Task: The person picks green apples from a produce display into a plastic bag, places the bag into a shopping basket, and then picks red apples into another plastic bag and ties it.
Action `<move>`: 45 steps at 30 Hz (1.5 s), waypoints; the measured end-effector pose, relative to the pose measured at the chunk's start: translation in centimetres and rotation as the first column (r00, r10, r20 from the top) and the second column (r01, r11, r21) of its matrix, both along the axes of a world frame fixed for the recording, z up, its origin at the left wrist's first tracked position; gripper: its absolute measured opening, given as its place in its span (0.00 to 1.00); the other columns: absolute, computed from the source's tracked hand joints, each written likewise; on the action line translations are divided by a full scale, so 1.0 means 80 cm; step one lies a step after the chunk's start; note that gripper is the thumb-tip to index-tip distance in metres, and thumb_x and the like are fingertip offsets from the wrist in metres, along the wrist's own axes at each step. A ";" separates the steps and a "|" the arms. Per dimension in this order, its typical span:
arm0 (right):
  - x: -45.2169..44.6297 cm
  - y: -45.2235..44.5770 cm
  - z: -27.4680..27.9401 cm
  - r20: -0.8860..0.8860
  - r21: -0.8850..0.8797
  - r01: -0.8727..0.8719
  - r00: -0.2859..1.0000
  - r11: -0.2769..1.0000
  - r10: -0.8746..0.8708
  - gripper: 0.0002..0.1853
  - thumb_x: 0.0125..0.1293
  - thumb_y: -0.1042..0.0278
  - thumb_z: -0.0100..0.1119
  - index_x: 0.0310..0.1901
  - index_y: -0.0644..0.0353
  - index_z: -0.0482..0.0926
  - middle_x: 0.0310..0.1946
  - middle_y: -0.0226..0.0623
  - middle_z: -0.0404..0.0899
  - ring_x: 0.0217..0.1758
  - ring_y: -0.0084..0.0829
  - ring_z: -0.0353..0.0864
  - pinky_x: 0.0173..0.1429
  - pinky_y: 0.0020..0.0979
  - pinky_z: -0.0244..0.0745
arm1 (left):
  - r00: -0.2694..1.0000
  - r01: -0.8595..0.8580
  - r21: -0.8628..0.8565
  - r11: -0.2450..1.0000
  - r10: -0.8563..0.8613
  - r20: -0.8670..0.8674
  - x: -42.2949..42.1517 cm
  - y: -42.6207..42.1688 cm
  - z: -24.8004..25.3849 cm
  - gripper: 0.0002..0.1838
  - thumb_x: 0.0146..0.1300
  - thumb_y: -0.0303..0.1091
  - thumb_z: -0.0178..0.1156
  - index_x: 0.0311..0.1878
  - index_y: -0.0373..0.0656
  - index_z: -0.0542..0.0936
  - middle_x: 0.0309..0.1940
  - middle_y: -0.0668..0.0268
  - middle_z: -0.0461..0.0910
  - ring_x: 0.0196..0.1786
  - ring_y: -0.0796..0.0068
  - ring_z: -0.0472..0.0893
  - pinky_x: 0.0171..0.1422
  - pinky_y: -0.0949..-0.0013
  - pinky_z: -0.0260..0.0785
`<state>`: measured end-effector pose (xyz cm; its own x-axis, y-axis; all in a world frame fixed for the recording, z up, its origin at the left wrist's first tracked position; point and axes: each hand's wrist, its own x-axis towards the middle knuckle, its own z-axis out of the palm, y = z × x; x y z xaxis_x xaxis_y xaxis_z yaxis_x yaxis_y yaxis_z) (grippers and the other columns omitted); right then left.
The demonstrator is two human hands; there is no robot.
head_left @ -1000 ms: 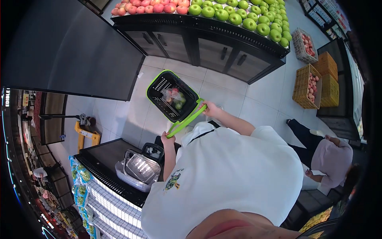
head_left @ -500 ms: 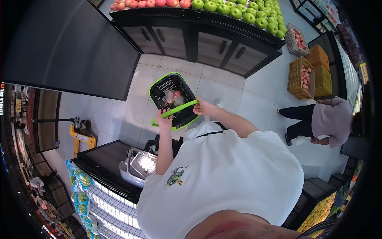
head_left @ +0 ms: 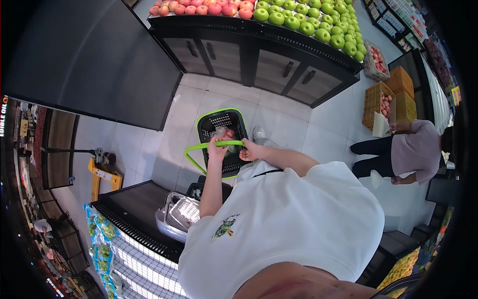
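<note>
A black shopping basket (head_left: 209, 122) with a bright green rim hangs in front of me, tilted so that its inside shows. My left hand (head_left: 217, 149) is closed round the middle of its green handle (head_left: 230, 143). At the handle's right end, my right hand (head_left: 251, 150) has its fingers curled against it. A clear plastic bag (head_left: 219, 133) with reddish fruit lies in the basket, partly behind the handle and my left hand.
Red apples (head_left: 214, 9) and green apples (head_left: 322, 35) fill a black display stand ahead. Crates of fruit (head_left: 372, 107) stand at the right, beside another person (head_left: 411, 147). A yellow pallet jack (head_left: 105, 174) is at the left; plastic containers (head_left: 181, 212) sit on a shelf near my left arm.
The basket has moved down and closer to my body, its handle swinging to the left. My left hand has shifted right along the handle, nearer my right hand. The other person's arm reaches toward the crates.
</note>
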<state>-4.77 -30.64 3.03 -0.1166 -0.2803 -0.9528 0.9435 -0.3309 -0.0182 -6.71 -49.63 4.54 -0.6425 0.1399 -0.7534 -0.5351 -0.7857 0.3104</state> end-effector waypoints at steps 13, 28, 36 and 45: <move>-0.089 -0.059 -0.021 -0.041 -0.077 -0.576 0.817 0.814 0.575 0.47 0.67 0.21 0.29 0.50 0.69 0.72 0.38 0.43 0.76 0.40 0.38 0.80 0.48 0.40 0.82 | 0.992 0.016 -0.370 0.929 0.032 0.123 -0.122 -0.046 0.015 0.28 0.63 0.36 0.68 0.60 0.46 0.64 0.42 0.64 0.70 0.39 0.68 0.76 0.44 0.48 0.77; -0.246 -0.012 0.021 -0.322 -0.059 -0.360 0.890 0.931 0.324 0.10 0.65 0.61 0.60 0.44 0.54 0.78 0.30 0.33 0.76 0.31 0.30 0.79 0.40 0.37 0.81 | 0.816 0.372 -0.919 -0.129 -0.426 0.390 -0.290 -0.137 0.070 0.24 0.65 0.28 0.53 0.62 0.38 0.58 0.33 0.43 0.80 0.18 0.54 0.79 0.18 0.57 0.73; -0.264 0.049 -0.013 -0.292 0.083 -0.076 0.951 0.994 0.097 0.07 0.66 0.62 0.59 0.35 0.53 0.75 0.25 0.29 0.76 0.26 0.27 0.78 0.32 0.33 0.78 | 0.681 0.344 -0.921 -0.181 -0.628 0.377 -0.404 -0.073 0.101 0.27 0.62 0.27 0.53 0.64 0.41 0.60 0.34 0.45 0.80 0.20 0.55 0.81 0.21 0.54 0.75; -0.300 -0.001 -0.019 -0.292 0.105 0.203 0.942 0.974 -0.165 0.04 0.66 0.65 0.58 0.36 0.53 0.76 0.26 0.29 0.75 0.27 0.26 0.77 0.36 0.32 0.80 | 0.525 0.327 -0.877 -0.353 -0.704 0.479 -0.521 -0.134 0.067 0.37 0.59 0.28 0.55 0.74 0.40 0.59 0.44 0.39 0.82 0.42 0.43 0.85 0.41 0.51 0.81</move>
